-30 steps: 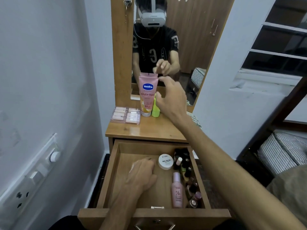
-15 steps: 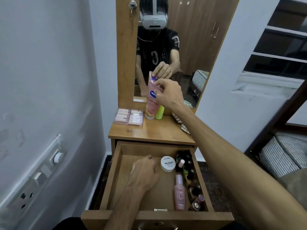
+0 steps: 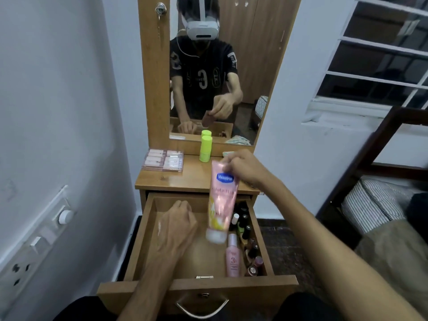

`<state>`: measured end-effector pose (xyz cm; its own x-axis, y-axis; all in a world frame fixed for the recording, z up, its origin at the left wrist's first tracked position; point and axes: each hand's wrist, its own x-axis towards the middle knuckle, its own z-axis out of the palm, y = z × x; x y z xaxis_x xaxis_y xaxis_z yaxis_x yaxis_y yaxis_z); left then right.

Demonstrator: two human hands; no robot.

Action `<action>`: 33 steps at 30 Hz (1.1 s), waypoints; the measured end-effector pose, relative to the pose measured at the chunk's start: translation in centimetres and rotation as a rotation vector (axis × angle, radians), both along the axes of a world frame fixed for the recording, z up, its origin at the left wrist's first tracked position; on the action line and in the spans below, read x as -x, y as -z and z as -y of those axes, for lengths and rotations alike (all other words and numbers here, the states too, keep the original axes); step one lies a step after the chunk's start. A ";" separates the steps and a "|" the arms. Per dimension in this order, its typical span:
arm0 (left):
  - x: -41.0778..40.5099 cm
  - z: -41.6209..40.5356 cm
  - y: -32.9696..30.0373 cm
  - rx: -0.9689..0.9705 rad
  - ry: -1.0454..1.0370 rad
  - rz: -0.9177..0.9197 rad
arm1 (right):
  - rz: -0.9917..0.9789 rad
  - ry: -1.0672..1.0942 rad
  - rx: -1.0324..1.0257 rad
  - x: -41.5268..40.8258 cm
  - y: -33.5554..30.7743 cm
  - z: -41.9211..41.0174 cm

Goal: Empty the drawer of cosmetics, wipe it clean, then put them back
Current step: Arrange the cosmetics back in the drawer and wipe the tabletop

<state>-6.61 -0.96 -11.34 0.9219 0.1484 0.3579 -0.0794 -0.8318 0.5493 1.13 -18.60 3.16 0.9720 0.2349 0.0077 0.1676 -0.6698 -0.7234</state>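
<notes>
The wooden drawer (image 3: 143, 239) stands pulled out below me. My right hand (image 3: 245, 167) pinches a pink Vaseline tube (image 3: 222, 205) by its crimped end; the tube hangs cap down over the drawer's middle. My left hand (image 3: 178, 225) rests on the drawer floor at the left with bent fingers, and I see nothing in it. A pink bottle (image 3: 232, 258) lies along the drawer's right side, next to several small nail polish bottles (image 3: 245, 225). On the dresser top (image 3: 176, 179) stand a lime green stick (image 3: 205, 149) and a clear box of pink items (image 3: 164, 159).
A mirror (image 3: 220, 66) rises behind the dresser top. A white wall with a switch panel (image 3: 46, 232) is close on the left. A bed with a dark frame (image 3: 375, 205) stands to the right. The drawer front carries a metal handle (image 3: 201, 306).
My right hand took the Vaseline tube off the dresser top and brought it down and toward me, over the drawer. The left hand stayed in the drawer. The white jar is now hidden.
</notes>
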 end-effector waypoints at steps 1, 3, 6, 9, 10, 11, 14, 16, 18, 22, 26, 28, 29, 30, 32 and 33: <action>0.0 -0.1 0.1 0.011 -0.004 0.002 | -0.039 -0.008 0.058 0.3 1.4 0.0; 0.0 -0.3 0.3 0.014 -0.014 -0.001 | -0.106 -0.035 0.136 1.0 4.2 -0.5; -0.1 -0.3 0.4 0.028 -0.008 -0.018 | -0.189 -0.105 0.164 1.7 7.6 -1.7; -0.3 -0.3 0.4 0.075 0.026 -0.047 | -0.192 -0.139 0.180 1.7 9.3 -2.9; -0.3 -0.4 0.5 0.081 0.036 -0.054 | -0.191 -0.145 0.182 1.6 9.7 -3.3; -0.3 -0.5 0.6 0.082 0.045 -0.062 | -0.192 -0.147 0.184 1.6 10.1 -3.6; -0.5 -0.7 1.2 0.056 0.054 -0.123 | -0.188 -0.131 0.172 1.7 11.2 -4.2; -0.9 -0.8 1.5 0.028 0.038 -0.194 | -0.185 -0.110 0.148 1.9 12.2 -4.5; -1.1 -0.7 1.6 0.003 0.013 -0.233 | -0.200 -0.063 0.118 2.3 13.0 -4.7; -1.2 -0.3 1.8 -0.008 0.010 -0.245 | -0.226 0.067 0.004 2.4 13.8 -5.1; -1.2 -0.4 2.1 -0.001 0.026 -0.251 | -0.235 0.105 -0.070 1.8 14.5 -5.6; -1.2 -0.4 2.2 -0.013 0.011 -0.257 | -0.216 0.082 0.011 1.8 14.7 -5.7; -1.2 -0.4 2.2 -0.023 0.000 -0.259 | -0.192 0.060 0.071 1.8 14.8 -5.8; -1.2 -0.4 2.2 -0.032 -0.012 -0.262 | -0.165 0.031 0.128 1.9 14.9 -5.7; -1.3 -0.3 2.3 -0.051 -0.030 -0.267 | -0.124 -0.031 0.206 2.1 14.9 -5.6; -1.2 -0.3 2.2 -0.064 -0.039 -0.271 | -0.106 -0.059 0.233 2.2 14.9 -5.5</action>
<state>-5.38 -0.63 -13.59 0.9794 0.1702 0.1085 0.0958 -0.8652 0.4923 -1.07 -13.11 -11.73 0.9491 0.2744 -0.1547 0.1424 -0.8117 -0.5665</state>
